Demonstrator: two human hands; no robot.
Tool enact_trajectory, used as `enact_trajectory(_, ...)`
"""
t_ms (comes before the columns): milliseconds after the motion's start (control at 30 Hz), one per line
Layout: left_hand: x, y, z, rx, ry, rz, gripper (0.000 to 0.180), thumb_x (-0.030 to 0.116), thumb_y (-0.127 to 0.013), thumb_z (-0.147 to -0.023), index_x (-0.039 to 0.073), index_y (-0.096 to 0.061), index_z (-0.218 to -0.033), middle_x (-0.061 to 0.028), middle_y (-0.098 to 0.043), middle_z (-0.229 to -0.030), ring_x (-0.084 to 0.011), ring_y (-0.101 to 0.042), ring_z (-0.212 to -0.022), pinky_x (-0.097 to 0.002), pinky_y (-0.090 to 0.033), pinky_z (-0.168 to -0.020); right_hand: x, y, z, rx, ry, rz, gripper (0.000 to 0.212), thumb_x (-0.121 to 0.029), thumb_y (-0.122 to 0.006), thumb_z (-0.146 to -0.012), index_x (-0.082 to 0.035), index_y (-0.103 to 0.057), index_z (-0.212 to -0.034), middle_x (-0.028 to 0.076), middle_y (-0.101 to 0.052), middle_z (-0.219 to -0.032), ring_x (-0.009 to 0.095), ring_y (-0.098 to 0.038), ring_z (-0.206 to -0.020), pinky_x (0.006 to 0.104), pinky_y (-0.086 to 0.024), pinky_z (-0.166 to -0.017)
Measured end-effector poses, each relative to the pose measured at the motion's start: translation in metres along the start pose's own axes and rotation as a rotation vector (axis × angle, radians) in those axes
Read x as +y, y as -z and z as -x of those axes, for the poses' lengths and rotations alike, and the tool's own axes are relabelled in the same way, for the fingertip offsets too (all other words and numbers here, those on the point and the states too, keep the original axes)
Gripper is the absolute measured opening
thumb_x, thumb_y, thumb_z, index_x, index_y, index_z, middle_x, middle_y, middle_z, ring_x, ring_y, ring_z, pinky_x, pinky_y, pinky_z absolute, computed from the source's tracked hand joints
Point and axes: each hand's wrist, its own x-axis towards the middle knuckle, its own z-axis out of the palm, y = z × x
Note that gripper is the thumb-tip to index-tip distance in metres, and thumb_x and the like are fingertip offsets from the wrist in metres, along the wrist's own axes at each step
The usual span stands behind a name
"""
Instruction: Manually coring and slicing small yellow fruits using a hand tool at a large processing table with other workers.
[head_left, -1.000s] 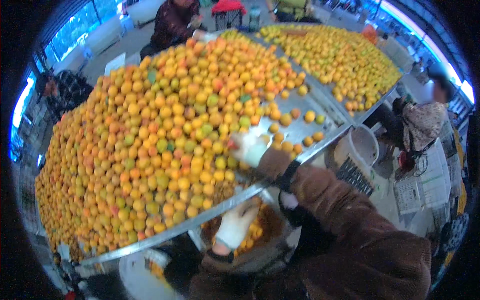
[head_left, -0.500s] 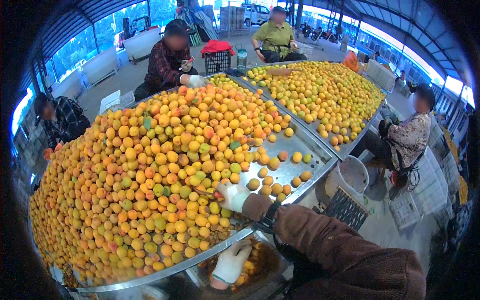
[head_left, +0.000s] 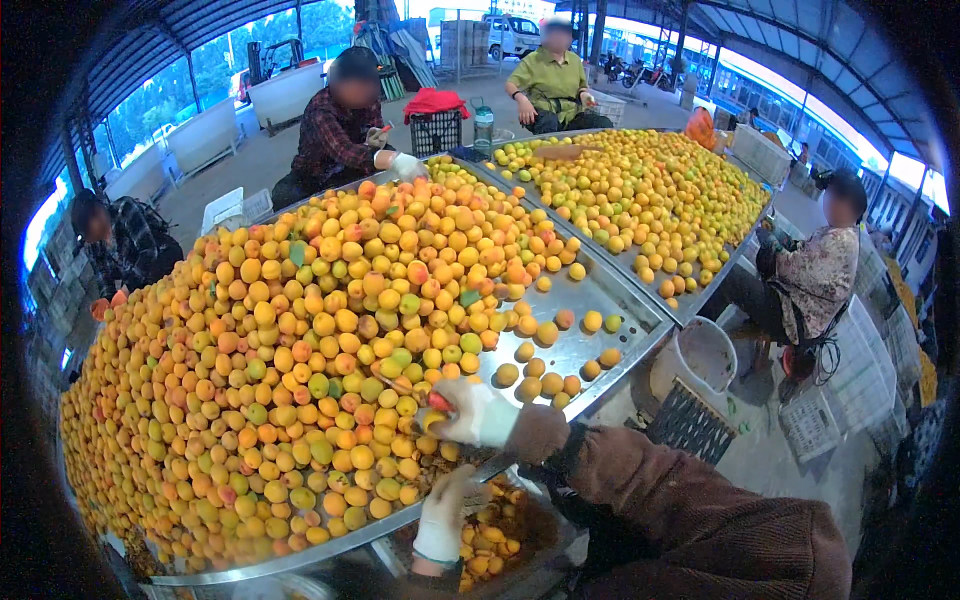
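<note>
The metal table (head_left: 575,350) in front of me is heaped with yellow and orange fruit (head_left: 280,330), some greenish; toward its right corner the metal shows, with only loose ones scattered about. A green leaf (head_left: 297,253) lies on the heap. Edge to edge beyond it stands a second table (head_left: 625,262), also covered in fruit. We are under a high metal roof (head_left: 800,30), open at the sides, with a white van (head_left: 513,37) parked at the back. A person in a plaid shirt (head_left: 335,130) leans over the far side of my heap, near a red cloth (head_left: 437,101) on a black crate (head_left: 435,132); a person in green (head_left: 555,85) sits behind the second table. To my right, by a white bucket (head_left: 705,350), sits a person in a patterned top (head_left: 818,270).

My gloved right hand (head_left: 478,413) is at the near edge of the heap, fingers curled closed around a small red thing (head_left: 438,402); my glove covers most of it, so its shape is hard to make out. My gloved left hand (head_left: 445,512) is lower, over a tub (head_left: 540,515) of fruit pieces (head_left: 487,545), its fingers partly bent; I cannot tell whether it has hold of anything. My sleeve hides part of the tub, and the table's left end fades into the dark rim.
</note>
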Motion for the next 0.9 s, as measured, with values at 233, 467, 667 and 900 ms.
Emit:
enact_trajectory(233, 0.027, -0.006, 0.001, 0.133, 0.162, 0.971, 0.05, 0.039, -0.042, -0.1, 0.009, -0.035, -0.14, -0.0115, -0.046, -0.137, -0.0299, -0.047, -0.123, -0.0514, -0.041, -0.1, -0.026, -0.034, 0.051, 0.05, 0.047, -0.19, 0.047, -0.037, -0.071, -0.075, -0.007, -0.057, -0.108, 0.02, -0.062, -0.097, 0.039, -0.061, -0.092, 0.0441, -0.051, -0.076)
enact_trajectory(467, 0.021, 0.0, 0.0, 0.146, 0.051, 0.841, 0.046, 0.031, -0.035, -0.103, 0.006, -0.032, -0.141, -0.0111, -0.045, -0.136, -0.0265, -0.045, -0.126, -0.0442, -0.04, -0.102, -0.024, -0.037, 0.052, 0.079, 0.101, -0.249, 0.048, -0.033, -0.074, -0.076, -0.006, -0.056, -0.112, 0.017, -0.062, -0.097, 0.036, -0.063, -0.088, 0.0407, -0.053, -0.074)
enact_trajectory(667, -0.015, 0.024, 0.002, 0.223, 0.009, 0.492, 0.037, 0.012, -0.045, -0.095, 0.002, -0.042, -0.131, -0.0136, -0.051, -0.128, -0.0223, -0.047, -0.122, -0.0373, -0.041, -0.102, -0.02, -0.041, 0.053, 0.122, 0.109, -0.251, 0.047, -0.037, -0.071, -0.077, -0.008, -0.058, -0.112, 0.019, -0.063, -0.097, 0.038, -0.063, -0.089, 0.0423, -0.052, -0.075)
enact_trajectory(900, 0.032, 0.001, 0.005, 0.325, 0.063, 0.445, 0.054, -0.007, -0.055, -0.082, -0.001, -0.039, -0.134, -0.0123, -0.054, -0.121, -0.0206, -0.055, -0.103, -0.0303, -0.045, -0.091, -0.019, -0.041, 0.053, 0.083, 0.092, -0.242, 0.046, -0.036, -0.069, -0.08, -0.007, -0.056, -0.113, 0.019, -0.062, -0.1, 0.039, -0.062, -0.092, 0.0425, -0.052, -0.078)
